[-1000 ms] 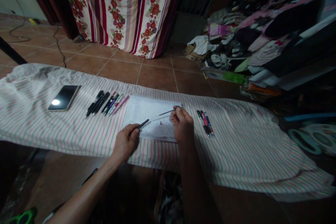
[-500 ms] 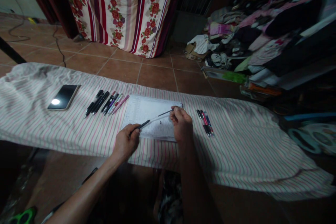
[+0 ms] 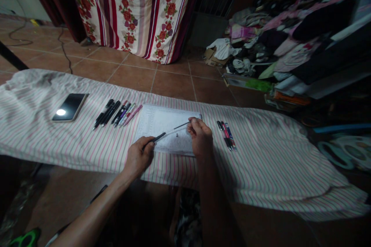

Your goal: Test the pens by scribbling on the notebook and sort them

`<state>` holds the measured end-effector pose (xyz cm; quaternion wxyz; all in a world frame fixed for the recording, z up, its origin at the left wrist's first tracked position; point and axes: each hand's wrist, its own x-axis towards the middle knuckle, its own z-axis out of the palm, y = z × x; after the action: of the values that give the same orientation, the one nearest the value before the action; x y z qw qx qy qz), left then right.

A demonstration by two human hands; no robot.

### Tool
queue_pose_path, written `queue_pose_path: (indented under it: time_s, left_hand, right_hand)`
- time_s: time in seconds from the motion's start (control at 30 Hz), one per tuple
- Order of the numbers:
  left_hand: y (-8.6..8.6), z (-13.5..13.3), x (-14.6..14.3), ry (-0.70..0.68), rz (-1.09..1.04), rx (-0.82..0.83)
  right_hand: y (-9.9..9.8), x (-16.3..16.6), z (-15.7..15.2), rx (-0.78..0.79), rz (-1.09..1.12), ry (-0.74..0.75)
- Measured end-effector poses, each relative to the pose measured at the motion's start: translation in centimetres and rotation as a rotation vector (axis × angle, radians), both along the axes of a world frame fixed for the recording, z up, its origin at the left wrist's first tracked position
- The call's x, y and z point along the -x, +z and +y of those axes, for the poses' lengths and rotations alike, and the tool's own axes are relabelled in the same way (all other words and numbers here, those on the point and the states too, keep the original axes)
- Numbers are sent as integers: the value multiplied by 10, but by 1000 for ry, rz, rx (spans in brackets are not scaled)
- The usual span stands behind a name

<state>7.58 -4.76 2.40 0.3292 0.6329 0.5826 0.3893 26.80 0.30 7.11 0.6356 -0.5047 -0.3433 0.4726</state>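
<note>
Fingers of my left hand (image 3: 141, 153) are closed round a black pen barrel (image 3: 159, 137) that points up and to the right. My right hand (image 3: 200, 134) pinches a thin pen refill (image 3: 182, 125), dark along most of its length and pale towards the barrel. The two stand nearly in line above a spiral notebook (image 3: 162, 117), whose page carries faint writing. A tiny dark pen part (image 3: 177, 135) lies on the page between my hands. Left of the notebook is a row of several pens (image 3: 116, 115); to its right lie a few more pens (image 3: 226, 135).
A striped cloth (image 3: 266, 154) covers the long low table. On its left lies a phone (image 3: 70, 107). Beyond the table are a tiled floor (image 3: 171, 81), a floral curtain (image 3: 139, 11) and a heap of clothes (image 3: 290, 38). Green scissors handles (image 3: 27, 237) show at the lower left.
Almost nothing differs. Both hands keep the same grip on the barrel and the refill, with at most a slight shift.
</note>
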Motion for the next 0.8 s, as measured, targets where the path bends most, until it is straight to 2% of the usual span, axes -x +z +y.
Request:
queue_pose_path:
  time_s: [0.3, 0.8]
  left_hand:
    - [1, 0, -1, 4, -34, -19]
    - [9, 0, -6, -28, -123, -1]
  right_hand:
    - [-3, 4, -1, -6, -40, 42]
    - [-4, 27, -8, -26, -271, 322]
